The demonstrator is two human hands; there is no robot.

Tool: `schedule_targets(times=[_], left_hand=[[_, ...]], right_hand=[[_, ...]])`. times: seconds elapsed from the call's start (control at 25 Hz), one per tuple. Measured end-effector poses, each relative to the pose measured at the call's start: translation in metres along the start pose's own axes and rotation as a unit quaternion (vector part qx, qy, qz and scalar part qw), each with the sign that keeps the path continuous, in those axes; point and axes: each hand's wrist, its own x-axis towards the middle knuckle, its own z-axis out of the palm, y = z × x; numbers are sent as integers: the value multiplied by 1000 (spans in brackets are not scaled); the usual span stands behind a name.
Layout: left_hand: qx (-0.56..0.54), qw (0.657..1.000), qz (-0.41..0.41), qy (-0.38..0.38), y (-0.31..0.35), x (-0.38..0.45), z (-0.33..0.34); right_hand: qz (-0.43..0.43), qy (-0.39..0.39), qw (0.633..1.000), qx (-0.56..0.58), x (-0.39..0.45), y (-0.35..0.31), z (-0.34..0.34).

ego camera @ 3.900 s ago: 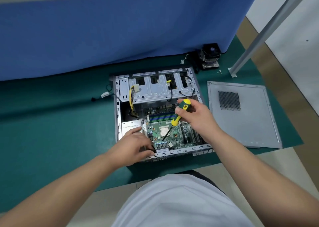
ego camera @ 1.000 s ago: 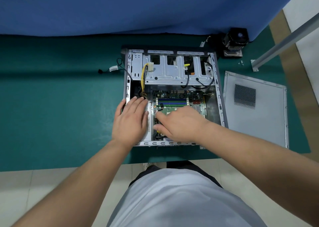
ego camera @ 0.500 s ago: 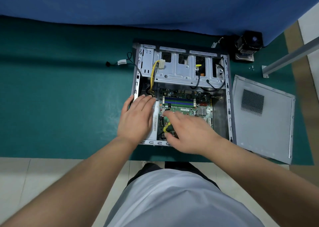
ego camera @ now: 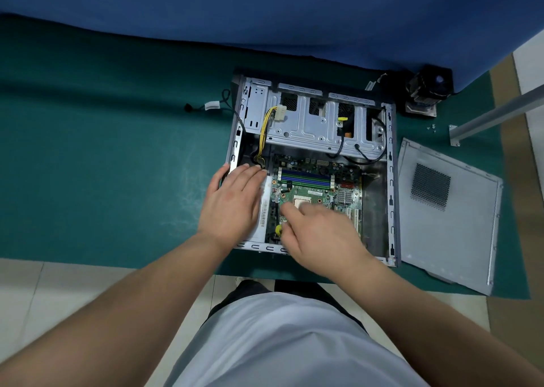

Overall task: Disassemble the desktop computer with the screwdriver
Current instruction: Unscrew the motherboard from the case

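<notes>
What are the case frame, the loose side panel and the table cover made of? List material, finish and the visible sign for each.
Case frame: looks like bare sheet steel, dull grey, with stamped slots and folded edges.
Side panel: seemingly the same sheet metal, matte grey, with a perforated vent patch.
Table cover: probably a rubbery or vinyl mat, dark green, with a faint sheen and scuff marks.

Compared with a few seconds ago, the right hand [ego camera: 316,235] no longer holds the yellow-and-green-handled screwdriver [ego camera: 278,230] upright above the green motherboard [ego camera: 318,186]. It now lies low over the board's near edge, the handle only peeking out beside its fingers. The left hand [ego camera: 232,207] now rests flat on the white-labelled silver power supply [ego camera: 263,210], fingers extended.
</notes>
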Motion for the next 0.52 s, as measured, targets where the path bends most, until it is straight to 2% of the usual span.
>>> schedule_targets(times=[0.16, 0.24, 0.36, 0.52], left_hand=[[0, 1000, 3, 0, -1, 0, 1], [-1, 1000, 4, 0, 0, 0, 2], [-6, 1000, 7, -4, -1, 0, -1], [-28, 999, 28, -27, -1, -1, -10]], right_hand=[[40, -6, 999, 16, -1, 3, -1], [18, -8, 1000, 20, -3, 6, 0], [-3, -35, 995, 93, -5, 10, 0], [59, 2, 998, 28, -1, 15, 3]])
